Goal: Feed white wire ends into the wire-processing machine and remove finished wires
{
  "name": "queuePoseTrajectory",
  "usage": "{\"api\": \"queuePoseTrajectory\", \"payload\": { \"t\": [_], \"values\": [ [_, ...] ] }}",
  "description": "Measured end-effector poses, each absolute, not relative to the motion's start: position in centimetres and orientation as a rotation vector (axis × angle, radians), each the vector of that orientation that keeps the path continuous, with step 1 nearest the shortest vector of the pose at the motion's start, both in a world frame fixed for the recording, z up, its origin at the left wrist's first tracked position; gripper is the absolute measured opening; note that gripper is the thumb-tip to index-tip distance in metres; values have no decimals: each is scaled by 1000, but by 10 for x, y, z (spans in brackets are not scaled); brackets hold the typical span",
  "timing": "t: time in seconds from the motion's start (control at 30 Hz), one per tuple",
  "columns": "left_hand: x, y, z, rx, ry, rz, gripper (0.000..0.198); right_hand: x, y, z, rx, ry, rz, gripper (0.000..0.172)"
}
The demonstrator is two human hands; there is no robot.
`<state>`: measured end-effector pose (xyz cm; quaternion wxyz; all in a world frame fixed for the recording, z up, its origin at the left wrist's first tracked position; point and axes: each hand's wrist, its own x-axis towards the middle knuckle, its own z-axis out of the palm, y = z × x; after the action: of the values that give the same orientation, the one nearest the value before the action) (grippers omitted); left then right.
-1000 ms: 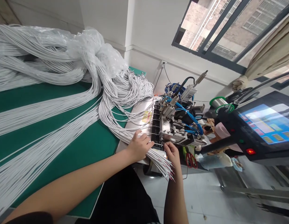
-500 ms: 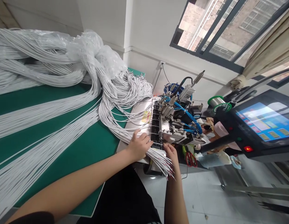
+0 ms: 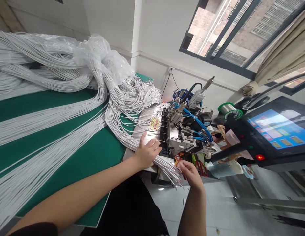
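Note:
A bundle of thin white cables (image 3: pixel 167 168) runs under my left hand (image 3: pixel 147 154), its ends fanning out past the worktop's edge. The fingers of my left hand are spread and lie over the bundle beside the machine's black feed track (image 3: pixel 164 131). At the bundle's tips, my right hand (image 3: pixel 191 173) pinches the end of a white cable between thumb and finger. Several single cables lead across to the track of the metal machine (image 3: pixel 175 134), which has blue air tubes (image 3: pixel 204 126).
More white cables (image 3: pixel 56 118) and plastic wrapping (image 3: pixel 98 52) cover much of the green table (image 3: pixel 98 164). On the right are a control screen (image 3: pixel 280 127), a wire spool (image 3: pixel 227 109) and red-handled scissors (image 3: pixel 201 167). A window is above.
My right hand has moved from the machine's track down and right to the cable tips. The fingers of my left hand have loosened and straightened; the cable between both hands at the track no longer shows there.

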<state>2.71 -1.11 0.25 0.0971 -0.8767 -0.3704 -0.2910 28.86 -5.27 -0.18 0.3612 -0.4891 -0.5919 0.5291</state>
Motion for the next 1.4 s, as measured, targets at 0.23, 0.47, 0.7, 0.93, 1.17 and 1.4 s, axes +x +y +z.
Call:
{"api": "queuePoseTrajectory", "payload": {
  "t": [0.23,0.47,0.7,0.93,1.17,1.4],
  "values": [
    [26,-10,3,-2490,-942,-1009,36,290,-63,12,-1270,-1594,1348,32],
    [25,-7,4,-2564,-680,-978,30,288,-53,-5,-1308,-1280,1068,29],
    [23,-5,6,-2568,-577,-994,35,273,-43,-20,-1256,-1045,975,28],
    [22,-7,6,-2533,-596,-998,26,255,-39,-14,-1169,-985,963,27],
    [23,-11,9,-2525,-690,-1007,19,248,-38,-13,-1212,-952,946,31],
    [23,-10,7,-2505,-632,-1082,22,246,-38,-13,-1192,-962,950,28]
  ]
}}
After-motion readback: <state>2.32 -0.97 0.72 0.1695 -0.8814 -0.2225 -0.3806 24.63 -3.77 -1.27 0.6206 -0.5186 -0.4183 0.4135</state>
